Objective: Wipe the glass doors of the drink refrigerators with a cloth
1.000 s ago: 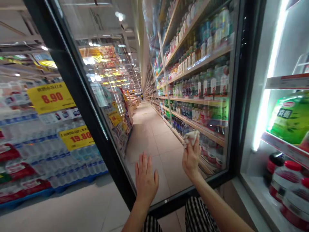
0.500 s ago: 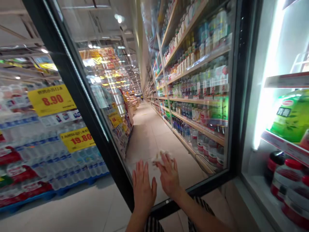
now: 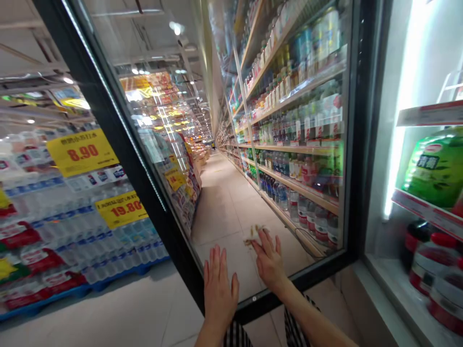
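Note:
An open glass fridge door in a black frame fills the middle of the view. My left hand lies flat on the glass near its lower edge, fingers stretched out. Just to its right, my right hand presses a small pale cloth against the glass; the cloth shows beyond the fingertips. Both hands sit low on the pane, a hand's width apart.
The lit fridge interior at right holds a green bottle and red-capped jars. Stacked water packs with yellow price signs stand at left. Through the glass, a tiled aisle runs between drink shelves.
My right hand with the cloth swept from the right part of the glass down and left to beside my left hand, then shifted slightly right. My left hand stayed flat.

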A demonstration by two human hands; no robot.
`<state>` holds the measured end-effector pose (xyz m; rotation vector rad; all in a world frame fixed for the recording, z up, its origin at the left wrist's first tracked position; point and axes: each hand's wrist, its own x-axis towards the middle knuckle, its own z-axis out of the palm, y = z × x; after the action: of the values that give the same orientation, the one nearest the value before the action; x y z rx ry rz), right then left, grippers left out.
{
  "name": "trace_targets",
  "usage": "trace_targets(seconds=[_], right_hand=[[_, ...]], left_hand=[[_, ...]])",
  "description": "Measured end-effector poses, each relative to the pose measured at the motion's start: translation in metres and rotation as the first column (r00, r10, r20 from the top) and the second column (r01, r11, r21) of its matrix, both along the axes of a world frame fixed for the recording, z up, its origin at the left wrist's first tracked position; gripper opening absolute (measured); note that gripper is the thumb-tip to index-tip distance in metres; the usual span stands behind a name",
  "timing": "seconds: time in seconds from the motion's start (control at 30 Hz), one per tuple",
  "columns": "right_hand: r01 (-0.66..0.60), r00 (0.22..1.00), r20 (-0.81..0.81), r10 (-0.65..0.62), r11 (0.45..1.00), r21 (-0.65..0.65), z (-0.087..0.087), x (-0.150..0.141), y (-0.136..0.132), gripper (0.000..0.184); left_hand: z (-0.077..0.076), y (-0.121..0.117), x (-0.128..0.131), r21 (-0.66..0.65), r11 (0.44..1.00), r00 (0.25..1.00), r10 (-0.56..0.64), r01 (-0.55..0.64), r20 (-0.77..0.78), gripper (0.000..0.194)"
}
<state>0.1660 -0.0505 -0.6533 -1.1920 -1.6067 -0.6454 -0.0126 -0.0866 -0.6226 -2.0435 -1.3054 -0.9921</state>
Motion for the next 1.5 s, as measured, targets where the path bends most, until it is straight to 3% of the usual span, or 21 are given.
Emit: trace_targets(seconds=[0.17,0.37,0.53,0.67,0.73,0.9,1.03,1.13,1.2,1.33,1.5], right_hand=[[0.24,0.927,-0.302,-0.224,0.971,0.016,0.02,0.026,0.012,0.058],[-0.01,1.0,-0.011,0.01,1.0,0.018,0.036,-0.001,0.008,0.058],[0.151,0.959,-0.252,-0.132,0.987,0.057,0.061,0.005,0.014,0.057],[-0.034,0.999,0.015,0.033,0.998,0.055,0.068,-0.005,0.01,0.051],[-0.067,0.995,0.075,0.062,0.996,0.063,0.07,-0.003,0.011,0.049],[0.135,0.973,-0.197,-0.118,0.988,0.077,0.08,0.012,0.017,0.051],[-0.012,1.0,0.006,0.012,0.998,0.055,0.075,0.003,0.012,0.046],[-0.004,1.0,-0.005,0.004,0.996,0.09,0.076,0.001,0.011,0.042],[0.009,1.0,-0.018,-0.007,0.993,0.115,0.083,0.005,0.015,0.042],[-0.094,0.987,0.143,0.067,0.978,0.188,0.105,0.008,0.028,0.044],[-0.105,0.985,0.161,0.06,0.952,0.287,0.126,-0.013,0.037,0.041]], left_hand=[[0.003,0.001,0.003,0.02,1.0,1.0,0.004,-0.004,0.008,0.07],[0.019,0.008,0.013,0.032,0.999,1.0,-0.009,0.009,0.015,0.068],[0.028,0.017,0.01,0.066,0.997,1.0,0.026,-0.026,0.007,0.07],[0.029,0.02,0.01,0.075,0.996,0.999,0.043,-0.045,0.02,0.071],[0.029,0.019,0.01,0.073,0.997,0.999,0.04,-0.041,0.011,0.071],[0.036,0.013,0.015,0.099,0.995,1.0,0.019,-0.02,0.002,0.07],[0.054,0.015,0.023,0.139,0.99,1.0,-0.016,0.012,0.026,0.069],[0.064,0.022,0.021,0.128,0.992,0.999,-0.001,-0.004,0.035,0.069],[0.065,0.026,0.017,0.131,0.991,1.0,0.007,-0.009,0.013,0.069],[0.06,0.03,0.014,0.138,0.99,1.0,0.026,-0.026,0.0,0.07],[0.059,0.031,0.016,0.14,0.99,1.0,0.022,-0.021,-0.003,0.072]])
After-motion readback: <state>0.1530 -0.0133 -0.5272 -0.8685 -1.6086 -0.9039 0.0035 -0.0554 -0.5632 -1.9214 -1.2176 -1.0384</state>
